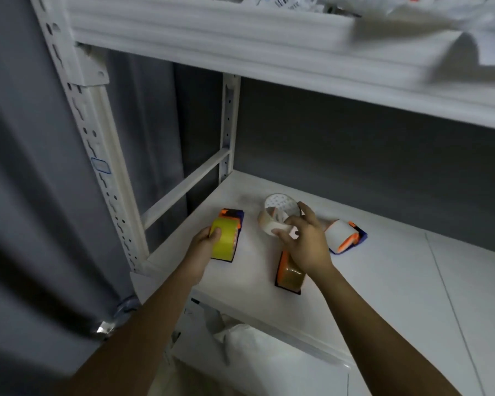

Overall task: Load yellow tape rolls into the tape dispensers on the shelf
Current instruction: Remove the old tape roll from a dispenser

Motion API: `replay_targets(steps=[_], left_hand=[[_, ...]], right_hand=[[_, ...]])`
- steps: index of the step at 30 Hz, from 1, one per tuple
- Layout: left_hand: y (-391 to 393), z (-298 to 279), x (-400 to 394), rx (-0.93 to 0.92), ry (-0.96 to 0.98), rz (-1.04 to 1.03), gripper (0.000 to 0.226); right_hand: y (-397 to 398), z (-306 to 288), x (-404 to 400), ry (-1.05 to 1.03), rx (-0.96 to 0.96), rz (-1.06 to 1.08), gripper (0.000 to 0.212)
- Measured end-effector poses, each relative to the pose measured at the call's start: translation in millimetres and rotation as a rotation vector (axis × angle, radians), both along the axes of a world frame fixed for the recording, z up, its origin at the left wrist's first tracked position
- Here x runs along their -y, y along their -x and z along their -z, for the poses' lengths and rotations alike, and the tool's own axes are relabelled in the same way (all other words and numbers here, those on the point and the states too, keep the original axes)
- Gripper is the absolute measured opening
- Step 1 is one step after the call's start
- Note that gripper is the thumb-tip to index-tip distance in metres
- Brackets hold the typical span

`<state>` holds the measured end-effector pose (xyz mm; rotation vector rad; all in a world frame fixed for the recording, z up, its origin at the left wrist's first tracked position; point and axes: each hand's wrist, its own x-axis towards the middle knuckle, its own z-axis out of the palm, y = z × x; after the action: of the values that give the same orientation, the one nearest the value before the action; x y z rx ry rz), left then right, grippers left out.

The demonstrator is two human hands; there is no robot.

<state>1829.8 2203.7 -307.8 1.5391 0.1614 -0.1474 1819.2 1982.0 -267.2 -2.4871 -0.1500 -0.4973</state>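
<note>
On the white shelf [369, 270]: three tape dispensers, two loose rolls, both hands at work.
Left hand [203, 242]: fingers curled over the yellow tape roll [223, 238], gripping its left side.
Yellow tape roll: upright on edge, seated in the left dispenser [231, 224], near the shelf's left front corner.
Left dispenser: orange and dark blue, mostly hidden behind the roll.
Right hand [303, 244]: fingers bent, pinching a pale translucent roll [273, 222] by its front rim, lifted above the shelf.
Second pale roll [280, 204]: just behind the held one, touching or overlapping it; cannot tell which.
Middle dispenser [289, 274]: orange with dark base, brownish clear tape on it, directly under the right wrist.
Right dispenser [345, 235]: orange and blue, holding a white core, lying tilted to the right of the right hand.
Upper shelf [240, 38]: crumpled white papers along its top.
Shelf post [97, 155]: white, slotted, at the left.
</note>
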Motion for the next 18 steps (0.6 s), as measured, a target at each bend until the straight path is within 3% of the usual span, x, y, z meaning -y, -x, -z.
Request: replay_targets(steps=[9,14,16,18], left_hand=[[-20,15,15,-0.073,-0.098,0.024,0.028],[-20,14,24,-0.058,-0.197,-0.023,0.019],[-17,9,29,-0.005,-0.385,-0.093,0.024],[-12,4,36,0.076,-0.693,-0.216,0.038]], right_hand=[[23,20,55,-0.179,-0.054,0.195,0.026],[29,29,65,-0.235,-0.043,0.199,0.028],[31,32,70,-0.239,-0.038,0.215,0.029],[34,36,75,-0.223,-0.032,0.227,0.033]])
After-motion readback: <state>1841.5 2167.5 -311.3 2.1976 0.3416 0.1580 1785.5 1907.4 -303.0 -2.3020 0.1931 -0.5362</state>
